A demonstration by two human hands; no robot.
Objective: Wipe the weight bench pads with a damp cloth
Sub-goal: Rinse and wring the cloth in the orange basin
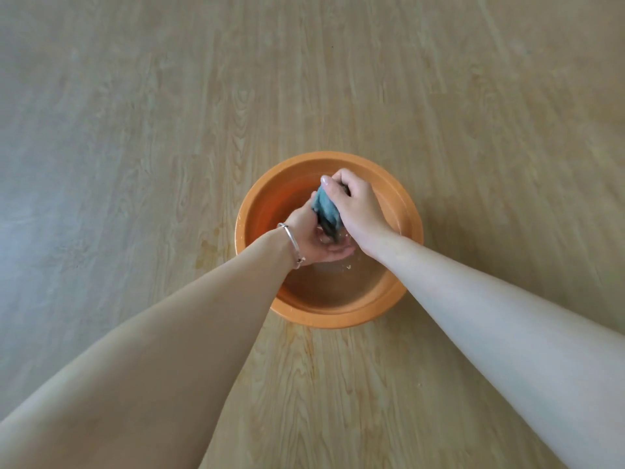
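Floor: pale wood-grain plank floor (338, 79) fills the view; a darker damp-looking stain lies on it just left of the basin.
Basin: round orange plastic basin (411, 211) stands on the floor near the middle of the view, with shallow clear water inside and small splashes near the hands.
Arms: both reach in from the lower edge and meet over the basin; the left arm wears a tan sleeve (169, 333), the right forearm is bare.
Right hand: right hand (358, 204) sits higher and farther away, fingers curled tight around the upper end of the cloth, thumb pressed along it.
Left hand: left hand (314, 238) sits lower and nearer, palm turned up, fingers closed on the lower end of the cloth just above the water.
Cloth: bunched blue-grey wet cloth (326, 211) runs between the two hands, gripped at both ends, twisted, held over the basin's middle.
Bracelet: thin silver bangle (291, 238) circles the left wrist at the sleeve's edge.
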